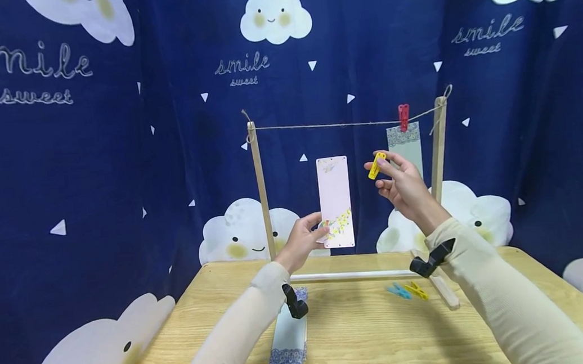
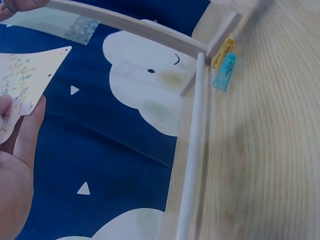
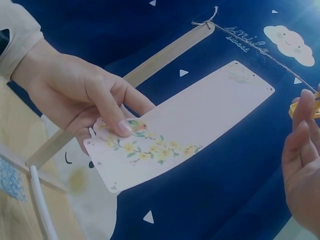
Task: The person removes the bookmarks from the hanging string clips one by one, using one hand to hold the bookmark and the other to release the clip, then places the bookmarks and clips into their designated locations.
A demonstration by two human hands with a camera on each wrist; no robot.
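My left hand (image 1: 303, 240) pinches a pale pink bookmark card (image 1: 334, 193) by its lower left edge, thumb in front. Yellow flowers and a small bird decorate the card's lower end, seen closely in the right wrist view. The card stands upright below a string (image 1: 318, 126). To its right, my right hand (image 1: 407, 188) pinches a yellow clothespin (image 1: 376, 166) between thumb and fingers, a little under the string. Behind that hand, a pale green card (image 1: 404, 140) with a lace-patterned top hangs from the string by a red clothespin (image 1: 404, 116).
The string runs between two wooden posts (image 1: 260, 190), joined low down by a white rod (image 1: 354, 276). On the table (image 1: 363, 335) lie a blue clothespin (image 1: 398, 291), another yellow clothespin (image 1: 417, 291) and lace-edged cards (image 1: 288, 331) under my left forearm. A dark blue curtain (image 1: 193, 155) hangs behind.
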